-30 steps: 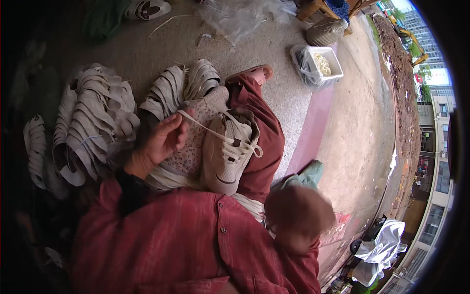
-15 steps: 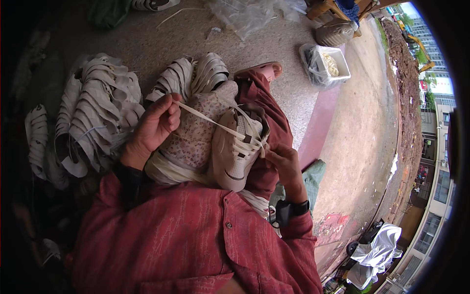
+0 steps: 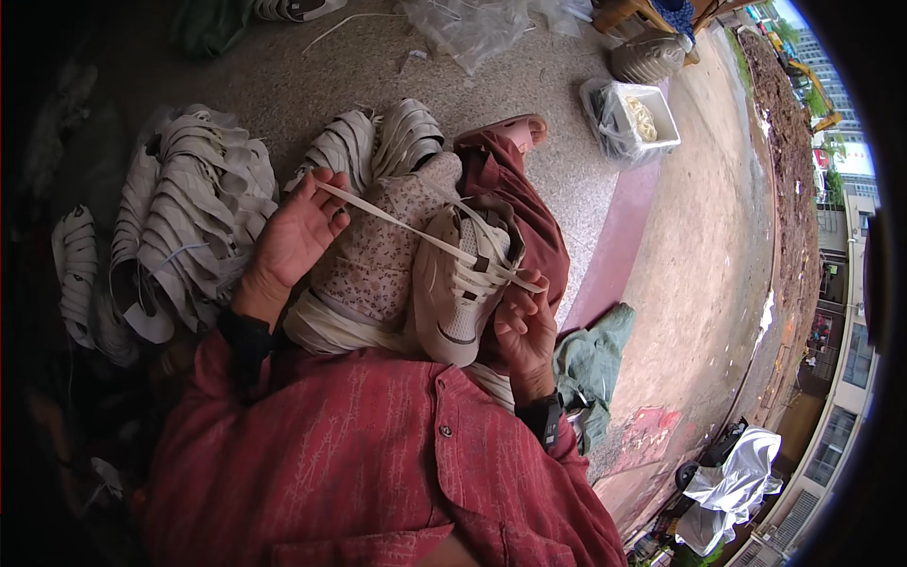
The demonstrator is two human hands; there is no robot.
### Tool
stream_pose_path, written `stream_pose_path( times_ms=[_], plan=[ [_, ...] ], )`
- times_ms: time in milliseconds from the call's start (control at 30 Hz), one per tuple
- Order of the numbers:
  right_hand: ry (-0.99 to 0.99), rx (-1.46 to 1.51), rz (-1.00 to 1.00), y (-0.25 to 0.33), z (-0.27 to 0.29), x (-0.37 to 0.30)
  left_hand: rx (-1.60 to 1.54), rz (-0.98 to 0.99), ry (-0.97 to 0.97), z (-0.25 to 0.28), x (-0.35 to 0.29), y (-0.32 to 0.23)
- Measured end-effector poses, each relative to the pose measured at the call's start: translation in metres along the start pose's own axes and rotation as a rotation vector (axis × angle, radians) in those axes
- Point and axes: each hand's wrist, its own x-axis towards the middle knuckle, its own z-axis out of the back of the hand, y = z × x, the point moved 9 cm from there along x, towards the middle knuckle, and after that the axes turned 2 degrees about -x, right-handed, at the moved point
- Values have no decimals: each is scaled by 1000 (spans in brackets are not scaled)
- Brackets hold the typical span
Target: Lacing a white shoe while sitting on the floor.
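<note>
A cream shoe upper (image 3: 452, 307) lies across my lap, its toe toward me. A flat cream shoelace (image 3: 395, 221) threads through its front. My left hand (image 3: 295, 231) pinches one stretch of the lace off to the left, and it runs taut from there to the shoe. At the shoe's right side, my right hand (image 3: 525, 331) is closed on the other part of the lace, palm turned up. Under the shoe is a flowered cloth (image 3: 378, 255) over my leg. A bundle of pale lace strands (image 3: 326, 326) lies at my waist.
Stacks of nested white shoe uppers (image 3: 194, 203) stand at the left, with more uppers (image 3: 406, 137) beyond my knees. A white foam box (image 3: 661, 118) holding cream coils sits at far right on the floor. Plastic sheeting (image 3: 468, 28) and a green cloth (image 3: 595, 359) lie nearby.
My right hand has turned palm up and drawn its lace end out to the right, away from the shoe. My left hand still holds its stretch, slightly farther left.
</note>
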Motion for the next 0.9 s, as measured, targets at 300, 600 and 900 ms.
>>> stream_pose_path(
  times_ms=[300, 600, 900],
  plan=[
    [-382, -1166, 262, 73, -16, -18, -291, -162, 27, 22, 3, -45],
    [-221, -1843, 601, 90, -59, -8, -7, -63, 54, 9, 0, -58],
    [141, -2267, 597, 4, -117, 23, 1115, -323, 220, -65, 21, 36]
  ],
)
